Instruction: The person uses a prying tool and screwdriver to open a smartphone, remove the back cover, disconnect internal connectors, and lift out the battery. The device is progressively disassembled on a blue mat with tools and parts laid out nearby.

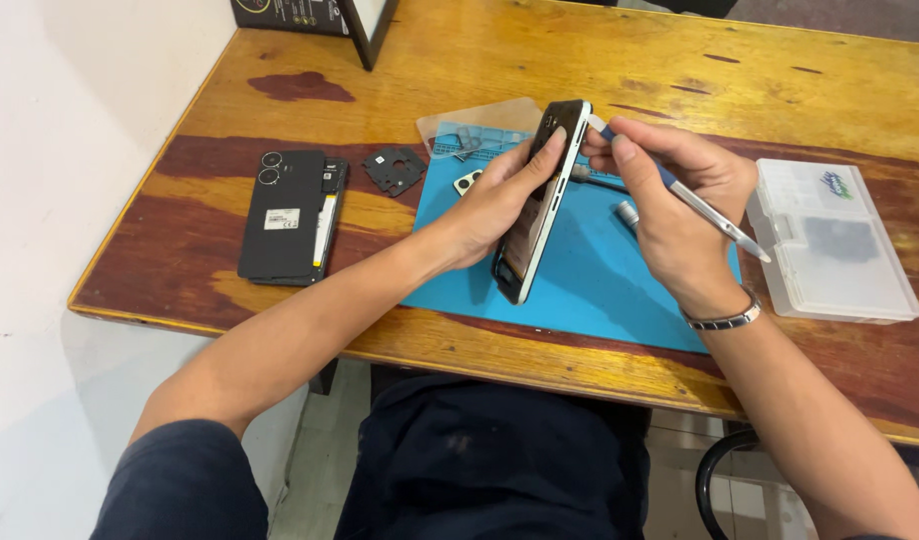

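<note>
I judged the step in hand to be prying at the top edge of the smartphone (540, 200), which stood tilted on its long edge over the blue repair mat (600, 280), and the next move looked to call for a light, steady slide of the tip along the seam without levering against the glass. My left hand (500, 200) was wrapped closed around the phone's body, fingers across its back. My right hand (670, 190) was pinched shut, pen-fashion, on the thin pry tool (710, 212), whose tip touched the phone's upper corner; a second opened handset (292, 215) lay well apart to the left.
</note>
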